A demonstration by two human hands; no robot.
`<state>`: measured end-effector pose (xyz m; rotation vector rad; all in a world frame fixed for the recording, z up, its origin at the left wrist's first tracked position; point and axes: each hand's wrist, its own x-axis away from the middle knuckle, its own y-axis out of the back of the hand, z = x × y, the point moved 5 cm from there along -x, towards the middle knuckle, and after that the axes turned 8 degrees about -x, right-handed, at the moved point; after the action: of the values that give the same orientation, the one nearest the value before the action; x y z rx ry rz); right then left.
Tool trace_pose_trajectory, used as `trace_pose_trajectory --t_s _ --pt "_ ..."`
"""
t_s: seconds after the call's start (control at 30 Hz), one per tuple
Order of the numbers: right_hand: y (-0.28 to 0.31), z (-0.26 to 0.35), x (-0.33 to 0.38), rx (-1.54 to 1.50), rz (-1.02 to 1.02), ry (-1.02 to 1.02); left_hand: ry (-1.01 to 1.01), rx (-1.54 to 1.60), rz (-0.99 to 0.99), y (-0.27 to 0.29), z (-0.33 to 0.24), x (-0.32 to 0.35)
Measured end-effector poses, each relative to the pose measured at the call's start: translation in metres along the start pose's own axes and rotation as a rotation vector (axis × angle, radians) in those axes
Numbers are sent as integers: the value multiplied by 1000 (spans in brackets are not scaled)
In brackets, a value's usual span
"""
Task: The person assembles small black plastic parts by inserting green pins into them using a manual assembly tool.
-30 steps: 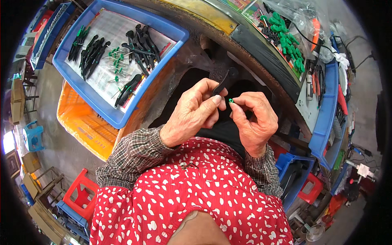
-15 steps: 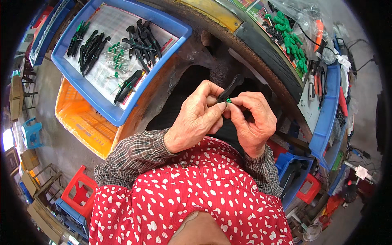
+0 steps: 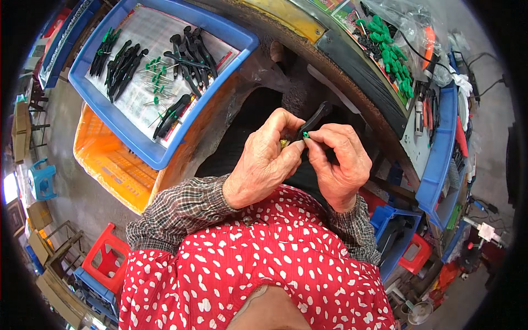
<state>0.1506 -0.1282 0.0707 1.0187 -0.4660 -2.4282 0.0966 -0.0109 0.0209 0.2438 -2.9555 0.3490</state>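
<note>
In front of my chest, my left hand [image 3: 263,158] is closed around a slim, curved black plastic handle [image 3: 316,117], whose far end points up and to the right. A brass-coloured bit shows between those fingers. My right hand [image 3: 342,162] pinches a small green piece [image 3: 306,135] against the handle, right by the left thumb tip. Whether the green piece is seated in the handle cannot be made out. At the far left, a blue tray [image 3: 157,160] lined with paper holds bundles of similar black handles [image 3: 125,71] and several green-headed pins [image 3: 157,88].
Under the tray stands an orange crate [image 3: 113,168]. A dark-edged workbench [image 3: 357,69] runs along the right, with green parts [image 3: 393,58], plastic bags and a blue bin [image 3: 440,165]. A red stool [image 3: 107,258] stands at lower left.
The black handle has tilted slightly to the right in my left hand, and the brass-coloured bit has come into sight. Both hands stay in nearly the same place.
</note>
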Motion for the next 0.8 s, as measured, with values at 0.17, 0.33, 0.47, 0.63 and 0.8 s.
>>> trace_pose_trajectory --t_s 0.17,0.33,0.47,0.63,0.8 --pt "0 3 0 31 2 -2 -74 -191 -47 2 -4 2" --pt "-1 2 -1 11 10 -37 -140 -308 -84 4 -6 2" --pt "-2 -3 1 -76 14 -150 -155 -254 -84 4 0 1" --pt "-6 -20 8 -384 -37 -492 -137 -212 -71 6 4 0" --pt "-9 -31 11 -725 -129 -774 -153 -268 -56 5 2 0"
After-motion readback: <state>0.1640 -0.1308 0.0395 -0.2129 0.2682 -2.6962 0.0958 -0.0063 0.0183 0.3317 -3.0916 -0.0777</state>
